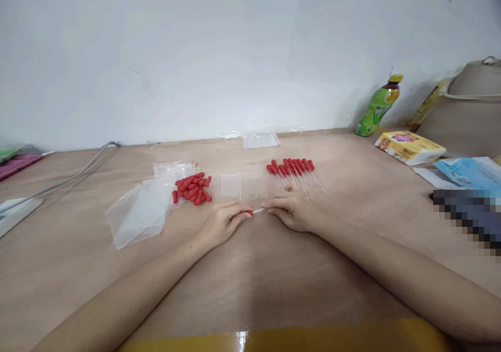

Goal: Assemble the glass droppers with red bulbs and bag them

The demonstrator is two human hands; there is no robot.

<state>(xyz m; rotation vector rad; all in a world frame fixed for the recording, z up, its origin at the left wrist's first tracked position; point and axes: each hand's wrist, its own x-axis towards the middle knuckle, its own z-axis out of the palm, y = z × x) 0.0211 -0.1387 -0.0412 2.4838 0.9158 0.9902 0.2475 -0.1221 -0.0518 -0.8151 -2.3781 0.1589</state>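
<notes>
My left hand (229, 219) pinches a red rubber bulb (249, 213), mostly covered by the fingers. A thin glass dropper tube (258, 210) runs from that bulb to my right hand (287, 210), whose fingertips close on its other end. Just beyond my hands lies a row of clear glass tubes (238, 185). Left of the row is a pile of loose red bulbs (191, 187). Behind my right hand, several droppers with red bulbs (291, 167) lie side by side, their glass ends pointing toward me.
Clear plastic bags (143, 206) lie at the left, another bag (261, 140) near the wall. A grey cable (84, 168) crosses the far left. On the right are a green bottle (378, 107), a yellow tissue pack (410, 146), a blue packet (469, 172) and a pixelated dark object (467, 219).
</notes>
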